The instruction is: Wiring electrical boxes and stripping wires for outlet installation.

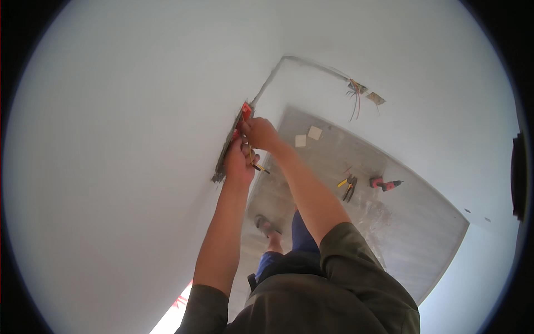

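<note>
One red fitting (246, 110) at upper end of wall slot (223, 157), partly behind your fingers; seated or not, cannot tell. Your right hand (262, 134): fingers bent against fitting, firmness unclear. Your left hand (240, 161): fingers curled just below, near yellow wire (251, 155); grip cannot tell. Step in hand: probably fitting work at slot; next move calls for steady support, wire off rough edges. Plain wall beyond slot's left edge: elbow room. Floor (328, 164), toward right edge: pliers (351, 180), drill (387, 185); mind feet. Pale squares (315, 132) near far-left corner.
</note>
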`<state>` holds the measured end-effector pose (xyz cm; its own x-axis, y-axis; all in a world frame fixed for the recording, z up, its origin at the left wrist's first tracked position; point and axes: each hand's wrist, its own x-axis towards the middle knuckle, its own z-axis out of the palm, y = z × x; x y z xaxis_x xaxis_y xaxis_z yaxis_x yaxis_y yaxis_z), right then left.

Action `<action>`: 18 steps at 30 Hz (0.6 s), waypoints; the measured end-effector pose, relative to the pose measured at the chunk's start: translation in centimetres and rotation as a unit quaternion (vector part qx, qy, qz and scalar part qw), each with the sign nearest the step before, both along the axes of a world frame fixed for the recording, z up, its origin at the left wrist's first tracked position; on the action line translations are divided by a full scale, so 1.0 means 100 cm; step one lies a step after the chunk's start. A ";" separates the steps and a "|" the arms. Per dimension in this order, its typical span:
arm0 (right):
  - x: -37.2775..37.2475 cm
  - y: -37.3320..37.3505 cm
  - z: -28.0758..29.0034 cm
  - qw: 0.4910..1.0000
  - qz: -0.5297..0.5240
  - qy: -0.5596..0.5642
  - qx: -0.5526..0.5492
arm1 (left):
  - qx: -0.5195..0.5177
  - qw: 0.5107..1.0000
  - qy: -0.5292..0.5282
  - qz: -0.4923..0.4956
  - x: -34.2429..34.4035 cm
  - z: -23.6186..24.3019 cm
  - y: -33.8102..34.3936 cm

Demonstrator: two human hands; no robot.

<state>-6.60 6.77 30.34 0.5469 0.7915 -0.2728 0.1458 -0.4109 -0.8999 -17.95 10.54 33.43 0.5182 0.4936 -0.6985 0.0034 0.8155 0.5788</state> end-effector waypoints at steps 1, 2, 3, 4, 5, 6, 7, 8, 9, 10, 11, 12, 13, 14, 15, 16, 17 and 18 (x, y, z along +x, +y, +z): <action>0.001 -0.001 -0.001 1.000 -0.006 -0.021 -0.009 | 0.014 1.000 0.007 -0.001 0.003 0.001 -0.003; -0.001 -0.003 -0.002 0.999 -0.017 -0.046 -0.007 | 0.013 1.000 0.008 -0.001 0.005 0.001 -0.005; -0.001 -0.003 -0.002 0.999 -0.018 -0.044 -0.008 | 0.032 0.999 0.001 0.003 0.008 0.002 -0.007; 0.000 -0.003 -0.004 0.995 -0.006 -0.102 0.006 | 0.053 0.999 -0.007 0.007 0.009 0.001 -0.008; 0.002 -0.002 -0.005 0.987 0.007 -0.159 0.020 | 0.053 0.999 -0.005 0.007 0.009 0.000 -0.008; 0.006 0.000 -0.006 0.987 0.007 -0.157 0.021 | 0.063 0.998 -0.016 0.005 0.009 0.000 -0.008; 0.009 0.001 -0.004 0.978 0.048 -0.202 -0.001 | 0.072 0.997 -0.026 0.004 0.008 -0.002 -0.009; 0.009 0.001 -0.002 0.965 0.089 -0.245 -0.022 | 0.072 0.997 -0.023 0.005 0.008 -0.005 -0.009; 0.005 0.000 -0.001 0.966 0.090 -0.242 -0.022 | 0.062 0.997 -0.039 0.030 0.009 -0.008 -0.010; 0.006 0.001 0.002 0.975 0.073 -0.205 -0.034 | 0.055 0.995 -0.058 0.055 0.012 -0.010 -0.010; 0.006 0.002 0.004 0.983 0.056 -0.167 -0.046 | 0.056 0.995 -0.057 0.056 0.010 -0.012 -0.011; 0.004 0.005 -0.002 0.983 0.057 -0.166 -0.044 | 0.049 0.995 -0.053 0.062 0.007 -0.013 -0.013; 0.002 0.005 -0.008 0.977 0.065 -0.198 -0.042 | 0.039 0.996 -0.050 0.065 0.007 -0.017 -0.014; 0.002 0.006 -0.015 0.970 0.073 -0.229 -0.039 | 0.038 0.996 -0.051 0.064 0.007 -0.022 -0.014; 0.005 0.006 -0.021 0.970 0.071 -0.230 -0.041 | 0.023 0.996 -0.056 0.060 0.007 -0.026 -0.013; 0.005 0.005 -0.020 0.962 0.094 -0.255 -0.035 | 0.006 0.997 -0.059 0.056 0.007 -0.026 -0.011; 0.006 0.004 -0.019 0.953 0.116 -0.280 -0.030 | 0.002 0.997 -0.061 0.053 0.006 -0.025 -0.010; 0.003 0.010 -0.017 0.952 0.113 -0.282 -0.036 | 0.010 0.997 -0.044 0.060 0.004 -0.023 -0.007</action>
